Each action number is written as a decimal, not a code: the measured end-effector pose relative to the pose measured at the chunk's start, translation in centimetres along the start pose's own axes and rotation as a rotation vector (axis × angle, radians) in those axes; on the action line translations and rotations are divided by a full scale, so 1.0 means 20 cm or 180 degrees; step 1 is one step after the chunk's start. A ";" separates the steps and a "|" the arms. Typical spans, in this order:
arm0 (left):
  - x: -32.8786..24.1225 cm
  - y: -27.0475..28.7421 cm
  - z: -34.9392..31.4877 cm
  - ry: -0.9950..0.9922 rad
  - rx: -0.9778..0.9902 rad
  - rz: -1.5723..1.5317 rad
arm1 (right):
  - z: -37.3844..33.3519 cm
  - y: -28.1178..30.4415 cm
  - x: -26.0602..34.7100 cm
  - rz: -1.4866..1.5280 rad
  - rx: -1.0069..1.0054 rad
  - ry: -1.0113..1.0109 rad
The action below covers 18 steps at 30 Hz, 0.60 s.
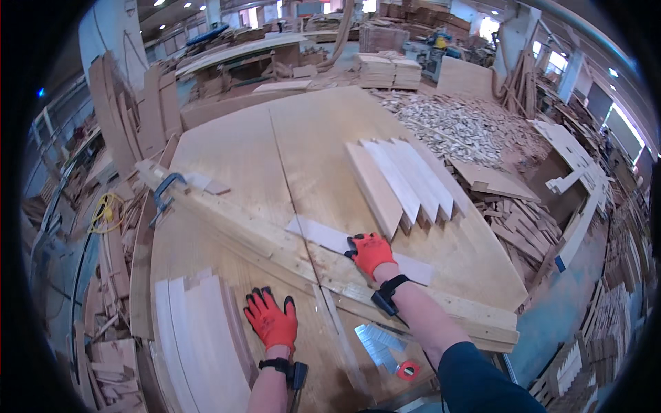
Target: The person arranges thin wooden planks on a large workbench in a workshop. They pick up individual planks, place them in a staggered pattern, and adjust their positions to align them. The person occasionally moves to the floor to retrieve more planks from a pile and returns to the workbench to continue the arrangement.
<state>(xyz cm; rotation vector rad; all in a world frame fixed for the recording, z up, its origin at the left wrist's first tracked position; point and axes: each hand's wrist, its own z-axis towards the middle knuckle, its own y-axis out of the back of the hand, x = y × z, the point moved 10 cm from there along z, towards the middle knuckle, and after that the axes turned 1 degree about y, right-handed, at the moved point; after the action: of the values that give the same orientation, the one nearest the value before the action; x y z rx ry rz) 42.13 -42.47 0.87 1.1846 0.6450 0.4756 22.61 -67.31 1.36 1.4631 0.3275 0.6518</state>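
My right hand (372,253), in a red glove with black fingertips, has its fingers bent over a pale narrow wooden board (319,234). That board lies slantwise along the far side of a long thick wooden beam (255,242) on the big plywood tabletop (234,151). My left hand (271,319), gloved the same way, rests on the near part of the tabletop with fingers spread and nothing in it. Just left of it lies a row of long light boards (200,337). Farther off, to the right, several angled-end boards (406,179) lie side by side.
A blue clamp (165,196) grips the beam's left end, near small wood pieces (206,183). Close to me are a shiny metal plate (377,345) and a red tape measure (407,371). A heap of wood scraps (458,127) covers the floor beyond the table; offcuts (523,224) pile up on the right.
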 end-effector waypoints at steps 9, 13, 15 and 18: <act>-0.04 0.06 -0.10 -0.0001 0.0243 0.0024 | -0.14 0.05 -0.03 0.0092 0.0114 -0.0105; -0.06 0.12 -0.14 -0.0046 0.0106 -0.0042 | -0.19 0.12 -0.03 0.0134 0.0057 -0.0037; -0.05 0.18 -0.22 -0.0066 0.0104 -0.0077 | -0.23 0.12 -0.03 0.0030 0.0117 0.0008; 0.02 0.27 -0.31 0.0003 0.0304 0.0039 | -0.32 0.09 0.06 -0.0223 0.0279 0.0044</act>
<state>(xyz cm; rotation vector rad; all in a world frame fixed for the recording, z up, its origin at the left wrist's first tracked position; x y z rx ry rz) 38.03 -36.26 4.38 1.2793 0.6676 0.4596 19.56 -61.49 2.67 1.5243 0.4209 0.5975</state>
